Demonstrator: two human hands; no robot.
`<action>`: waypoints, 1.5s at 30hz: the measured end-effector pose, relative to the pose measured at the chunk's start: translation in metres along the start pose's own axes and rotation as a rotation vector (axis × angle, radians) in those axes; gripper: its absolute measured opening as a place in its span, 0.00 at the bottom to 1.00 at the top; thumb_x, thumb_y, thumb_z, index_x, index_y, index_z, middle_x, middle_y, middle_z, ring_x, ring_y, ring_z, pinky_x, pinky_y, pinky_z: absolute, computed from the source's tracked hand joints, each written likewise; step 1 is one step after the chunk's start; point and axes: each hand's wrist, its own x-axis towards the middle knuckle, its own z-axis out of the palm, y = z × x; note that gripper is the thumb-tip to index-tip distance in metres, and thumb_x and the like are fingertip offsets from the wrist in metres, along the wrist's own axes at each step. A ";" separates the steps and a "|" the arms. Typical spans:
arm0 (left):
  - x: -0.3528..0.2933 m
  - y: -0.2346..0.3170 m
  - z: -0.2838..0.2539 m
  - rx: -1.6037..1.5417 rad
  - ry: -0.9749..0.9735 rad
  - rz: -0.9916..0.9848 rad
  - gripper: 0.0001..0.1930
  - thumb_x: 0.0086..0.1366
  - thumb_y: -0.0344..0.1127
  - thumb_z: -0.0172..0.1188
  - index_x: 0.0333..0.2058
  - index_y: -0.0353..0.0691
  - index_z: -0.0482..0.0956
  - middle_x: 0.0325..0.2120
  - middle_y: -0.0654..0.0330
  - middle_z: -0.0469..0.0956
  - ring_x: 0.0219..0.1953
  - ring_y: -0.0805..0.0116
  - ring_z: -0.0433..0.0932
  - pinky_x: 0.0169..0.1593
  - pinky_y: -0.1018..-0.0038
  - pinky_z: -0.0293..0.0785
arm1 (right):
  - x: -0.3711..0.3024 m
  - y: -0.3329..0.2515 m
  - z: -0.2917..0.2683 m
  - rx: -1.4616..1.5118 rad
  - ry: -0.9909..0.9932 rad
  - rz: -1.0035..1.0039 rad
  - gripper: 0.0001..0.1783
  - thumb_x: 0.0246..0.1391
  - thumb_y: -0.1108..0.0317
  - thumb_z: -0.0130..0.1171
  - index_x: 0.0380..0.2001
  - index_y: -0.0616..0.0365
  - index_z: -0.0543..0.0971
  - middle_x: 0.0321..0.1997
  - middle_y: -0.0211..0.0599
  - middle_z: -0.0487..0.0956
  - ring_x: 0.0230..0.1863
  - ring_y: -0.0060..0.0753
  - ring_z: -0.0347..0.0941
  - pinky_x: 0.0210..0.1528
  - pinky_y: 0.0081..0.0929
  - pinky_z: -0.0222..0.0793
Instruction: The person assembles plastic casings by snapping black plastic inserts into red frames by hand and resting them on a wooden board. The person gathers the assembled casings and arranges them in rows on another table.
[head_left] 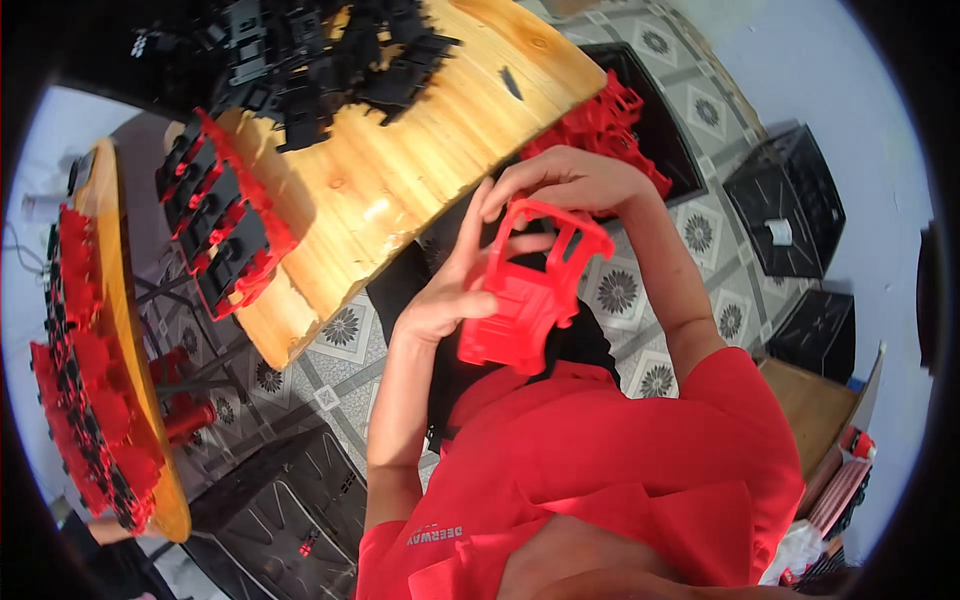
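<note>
A red plastic toy vehicle body [520, 310] with an open window frame at its upper end is tilted in front of my chest. My left hand [445, 295] holds it from the left, thumb on the near face and fingers behind the frame. Over the upper end bends my right hand [570, 180], its fingers curled close to my left fingertips; its thumb is hidden. On the wooden table [370, 215] stands a row of red bodies fitted with black parts [225, 225]. Loose black plastic parts [310, 70] are heaped farther back.
Beyond my right hand, a black crate [683, 150] holds red parts. Black bins [785, 205] stand along the right wall. A second wooden table [130, 330] at left carries rows of red and black pieces. A large black tray [285, 510] lies low at left, near another person's arm [105, 530].
</note>
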 end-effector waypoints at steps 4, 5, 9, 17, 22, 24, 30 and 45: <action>-0.048 -0.005 -0.013 -0.236 0.130 0.118 0.58 0.49 0.46 0.71 0.71 0.52 0.38 0.64 0.36 0.55 0.60 0.45 0.68 0.62 0.53 0.67 | 0.068 0.005 -0.030 -0.382 0.368 -0.165 0.16 0.57 0.65 0.58 0.47 0.60 0.81 0.39 0.33 0.83 0.43 0.21 0.77 0.46 0.21 0.71; -0.057 -0.008 -0.016 -0.206 0.232 0.163 0.57 0.48 0.46 0.71 0.70 0.51 0.41 0.64 0.37 0.56 0.60 0.45 0.69 0.62 0.53 0.67 | 0.092 0.014 -0.039 -0.430 0.521 -0.245 0.18 0.57 0.61 0.59 0.46 0.61 0.80 0.39 0.34 0.83 0.42 0.22 0.77 0.45 0.21 0.71; -0.072 -0.011 -0.014 -0.202 0.427 0.300 0.55 0.48 0.48 0.72 0.69 0.49 0.44 0.64 0.40 0.56 0.59 0.46 0.69 0.62 0.54 0.67 | 0.165 0.028 -0.053 -0.892 0.774 -0.204 0.25 0.54 0.52 0.62 0.46 0.61 0.80 0.39 0.41 0.82 0.40 0.30 0.78 0.43 0.26 0.71; -0.078 0.012 -0.007 -0.136 0.695 0.327 0.43 0.64 0.66 0.49 0.63 0.32 0.60 0.59 0.49 0.68 0.59 0.59 0.71 0.62 0.60 0.68 | 0.108 0.024 -0.033 -0.832 0.637 -0.180 0.15 0.48 0.65 0.67 0.38 0.63 0.81 0.31 0.36 0.75 0.35 0.28 0.74 0.38 0.25 0.68; -0.080 0.006 -0.033 -0.176 0.705 0.385 0.40 0.66 0.56 0.55 0.69 0.51 0.46 0.64 0.57 0.58 0.65 0.59 0.62 0.63 0.58 0.66 | 0.029 -0.045 0.045 -0.734 0.452 -0.405 0.13 0.45 0.71 0.66 0.37 0.61 0.82 0.32 0.34 0.75 0.37 0.31 0.75 0.40 0.24 0.69; -0.076 0.007 -0.030 -0.169 0.713 0.377 0.41 0.66 0.55 0.56 0.69 0.51 0.45 0.64 0.57 0.59 0.64 0.59 0.63 0.63 0.58 0.66 | 0.016 -0.049 0.080 -0.770 0.401 -0.426 0.14 0.44 0.73 0.66 0.38 0.61 0.82 0.34 0.34 0.76 0.38 0.31 0.74 0.40 0.24 0.69; -0.070 0.013 -0.017 -0.099 0.703 0.440 0.42 0.66 0.51 0.58 0.70 0.52 0.42 0.63 0.56 0.60 0.63 0.61 0.64 0.62 0.61 0.66 | 0.023 -0.034 0.118 -0.897 0.346 -0.506 0.17 0.42 0.75 0.67 0.40 0.59 0.81 0.38 0.36 0.76 0.39 0.37 0.74 0.40 0.29 0.71; -0.076 0.015 -0.017 -0.051 0.738 0.482 0.43 0.68 0.46 0.58 0.71 0.54 0.37 0.63 0.56 0.60 0.63 0.62 0.64 0.62 0.62 0.66 | 0.036 -0.027 0.129 -1.041 0.343 -0.572 0.18 0.39 0.71 0.69 0.38 0.57 0.79 0.39 0.35 0.75 0.39 0.39 0.74 0.39 0.32 0.71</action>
